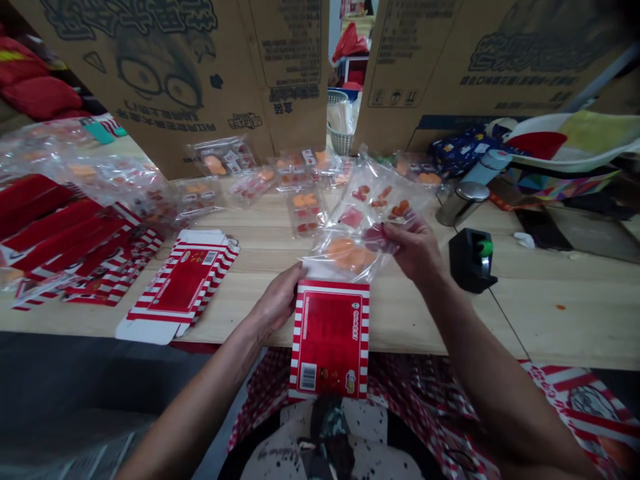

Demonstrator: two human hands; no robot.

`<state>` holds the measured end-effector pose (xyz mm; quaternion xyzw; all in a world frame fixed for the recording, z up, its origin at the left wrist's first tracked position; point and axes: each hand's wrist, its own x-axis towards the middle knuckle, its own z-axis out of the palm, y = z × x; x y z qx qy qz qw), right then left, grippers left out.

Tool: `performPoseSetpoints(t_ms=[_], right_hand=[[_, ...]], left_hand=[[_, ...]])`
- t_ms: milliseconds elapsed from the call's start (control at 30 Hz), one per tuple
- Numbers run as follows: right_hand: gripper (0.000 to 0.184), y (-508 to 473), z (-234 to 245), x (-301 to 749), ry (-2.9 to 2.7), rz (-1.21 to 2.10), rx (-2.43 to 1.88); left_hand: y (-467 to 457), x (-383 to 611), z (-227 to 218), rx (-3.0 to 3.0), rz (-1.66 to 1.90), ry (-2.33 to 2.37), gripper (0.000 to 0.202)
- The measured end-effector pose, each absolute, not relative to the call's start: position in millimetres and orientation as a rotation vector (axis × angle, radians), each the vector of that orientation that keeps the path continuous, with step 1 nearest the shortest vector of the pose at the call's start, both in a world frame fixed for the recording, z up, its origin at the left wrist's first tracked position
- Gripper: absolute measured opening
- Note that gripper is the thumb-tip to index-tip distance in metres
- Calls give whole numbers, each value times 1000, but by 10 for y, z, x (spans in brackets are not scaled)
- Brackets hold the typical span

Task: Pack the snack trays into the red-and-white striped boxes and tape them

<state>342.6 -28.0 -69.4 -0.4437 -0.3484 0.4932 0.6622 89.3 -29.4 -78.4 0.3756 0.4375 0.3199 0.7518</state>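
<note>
A red box with white-striped edges [331,338] stands open at its top, just past the front edge of the wooden table [550,313]. My left hand [278,298] is closed on the box's upper left corner. My right hand [413,248] pinches a clear plastic packet of orange and red pieces [367,223]. The packet's lower end sits at the box's mouth. How far it is inside the box is hidden.
A pile of flat striped boxes [183,283] lies left of my hands, more red flat boxes [60,233] further left. Several clear packets [225,160] lie along the back before tall cardboard cartons [190,73]. A black tape dispenser [470,259] stands at right, a metal-lidded jar [463,200] behind it.
</note>
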Motion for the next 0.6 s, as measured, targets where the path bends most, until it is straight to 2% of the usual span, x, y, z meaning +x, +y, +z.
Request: performPoseSetpoints(t_ms=[167, 333, 400, 533, 600], right_hand=[[47, -292, -412, 3719, -1066, 1268, -1106], [50, -250, -217, 3795, -1263, 1359, -1172], [49, -229, -181, 3814, -1304, 1382, -1184], [43, -206, -103, 3748, -1428, 1419, -1161], [37, -228, -60, 3646, -1539, 1448, -1173]], left_hand=[[-457, 998, -814, 1023, 954, 1052, 36], [-572, 930, -797, 1336, 1069, 1030, 10], [-574, 859, -776, 1429, 1004, 990, 12], [-568, 766, -775, 1578, 860, 911, 30], [-578, 758, -797, 1524, 904, 907, 28]])
